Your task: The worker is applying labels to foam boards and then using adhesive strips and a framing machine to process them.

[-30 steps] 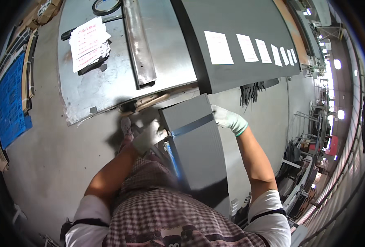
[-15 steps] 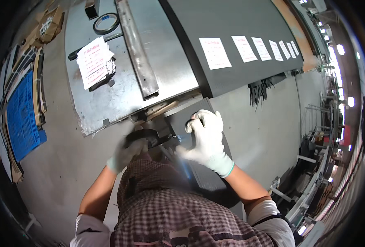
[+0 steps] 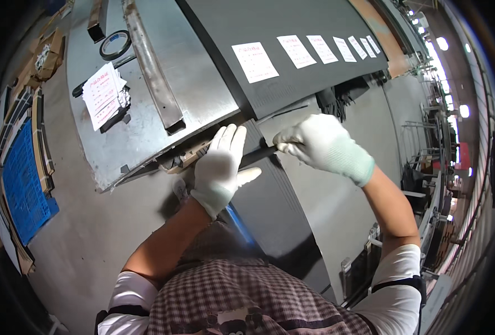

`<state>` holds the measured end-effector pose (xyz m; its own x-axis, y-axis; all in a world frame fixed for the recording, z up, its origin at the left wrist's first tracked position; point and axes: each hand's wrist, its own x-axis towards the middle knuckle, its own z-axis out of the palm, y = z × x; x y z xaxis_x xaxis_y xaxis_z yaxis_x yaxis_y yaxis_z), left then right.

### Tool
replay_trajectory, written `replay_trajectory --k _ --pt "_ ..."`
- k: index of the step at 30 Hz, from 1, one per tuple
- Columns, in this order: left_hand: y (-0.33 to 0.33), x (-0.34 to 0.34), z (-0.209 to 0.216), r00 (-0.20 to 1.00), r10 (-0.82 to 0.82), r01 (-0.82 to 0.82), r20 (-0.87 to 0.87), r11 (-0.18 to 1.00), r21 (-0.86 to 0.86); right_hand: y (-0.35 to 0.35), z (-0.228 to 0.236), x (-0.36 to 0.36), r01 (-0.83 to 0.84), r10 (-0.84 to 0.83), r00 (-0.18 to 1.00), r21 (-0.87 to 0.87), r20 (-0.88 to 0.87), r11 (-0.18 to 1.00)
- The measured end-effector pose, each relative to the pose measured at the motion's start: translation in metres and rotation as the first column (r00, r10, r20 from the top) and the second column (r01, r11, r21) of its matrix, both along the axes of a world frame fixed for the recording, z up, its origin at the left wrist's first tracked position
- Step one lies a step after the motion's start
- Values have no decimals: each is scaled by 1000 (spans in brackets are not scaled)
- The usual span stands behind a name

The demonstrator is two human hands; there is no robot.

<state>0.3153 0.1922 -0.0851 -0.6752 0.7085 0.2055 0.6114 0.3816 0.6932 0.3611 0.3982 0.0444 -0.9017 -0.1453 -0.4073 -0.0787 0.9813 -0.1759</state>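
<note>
My left hand [image 3: 219, 167], in a white glove, has its fingers stretched out together and its thumb apart, over the end of a dark grey panel [image 3: 275, 206]. A black strip [image 3: 258, 157] that looks like tape runs from beside this hand to my right hand [image 3: 321, 143]. The gloved right hand pinches the strip's other end between thumb and fingers, past the panel's right edge. The strip's left end is hidden behind my left hand. Beneath that hand, a cardboard-edged piece [image 3: 189, 158] shows under the metal table's edge.
Ahead left, a metal table [image 3: 202, 84] bears a stack of printed cards [image 3: 103, 95], a tape roll [image 3: 115, 45] and a long metal bar [image 3: 152, 67]. Printed sheets [image 3: 256, 62] lie in a row on a large dark panel [image 3: 292, 92]. A blue plastic crate [image 3: 24, 178] stands far left.
My left hand has let go of a dark, blurred round thing and flattened out farther right and forward. My right hand has moved right and now pinches the black strip. The view has shifted.
</note>
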Motion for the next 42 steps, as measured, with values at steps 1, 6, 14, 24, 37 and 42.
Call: replay_trajectory --k 1,6,14,24,37,42 --pt "1 -2 2 1000 5 -5 -13 999 -38 1 -15 -11 61 -65 995 54 77 997" --pt "-1 -8 5 993 -103 108 -59 990 88 24 -125 11 291 -292 956 27 18 956" --pt "-9 -147 -3 827 473 -535 303 828 170 48 -124 75 626 -646 762 -303 41 719" --pt "70 -182 -1 812 498 -530 305 848 27 29 -110 135 720 -723 578 -654 379 232" --pt "-33 34 -28 581 339 -617 740 776 129 -39 -54 199 521 -552 830 -471 86 711" --pt "-52 44 24 620 70 -596 782 690 411 -50 -20 211 533 -544 811 -652 212 539"
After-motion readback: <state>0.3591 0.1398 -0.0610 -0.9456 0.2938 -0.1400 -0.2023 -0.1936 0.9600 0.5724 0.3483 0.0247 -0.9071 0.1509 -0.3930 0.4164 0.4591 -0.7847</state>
